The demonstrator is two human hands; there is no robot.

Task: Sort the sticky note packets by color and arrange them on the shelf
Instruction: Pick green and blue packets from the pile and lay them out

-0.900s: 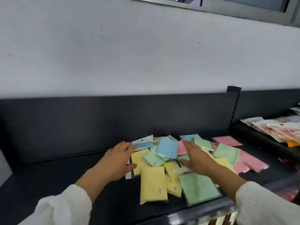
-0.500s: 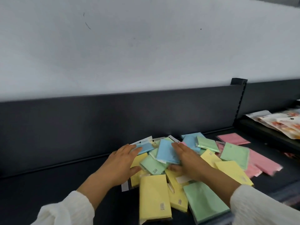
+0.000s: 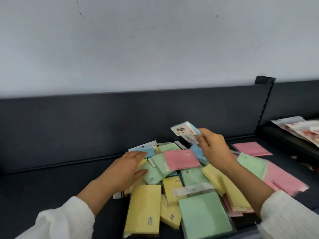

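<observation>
Right at the front edge of the dark grey metal shelf (image 3: 43, 183) lie a long yellow sticky note packet in clear wrap (image 3: 143, 209) and a big square green sticky note packet (image 3: 205, 218). They sit very close to that edge. A bump from a sleeve could, I think, knock them off.

Behind them is the mixed heap of packets (image 3: 174, 178), with yellow, green, pink and blue all on top of each other. The left hand (image 3: 127, 168) lies flat on the left side of the heap, fingers straight, thumb touching a green one. If it pushes too hard, the shiny wraps may slide and the heap may spread toward the front edge. A flat pink sticky note packet (image 3: 181, 160) rests loose on top in the middle and could slip down.

Farther back, the right hand (image 3: 212, 149) pinches a pale blue sticky note packet with a white card top (image 3: 185, 133) between thumb and fingers. It is up in the air over the back of the heap, near the shelf's back wall. The hand grips only one end, so the packet could drop into the heap and get mixed up again. I see no blue row yet, so it may end up in a wrong spot.
</observation>
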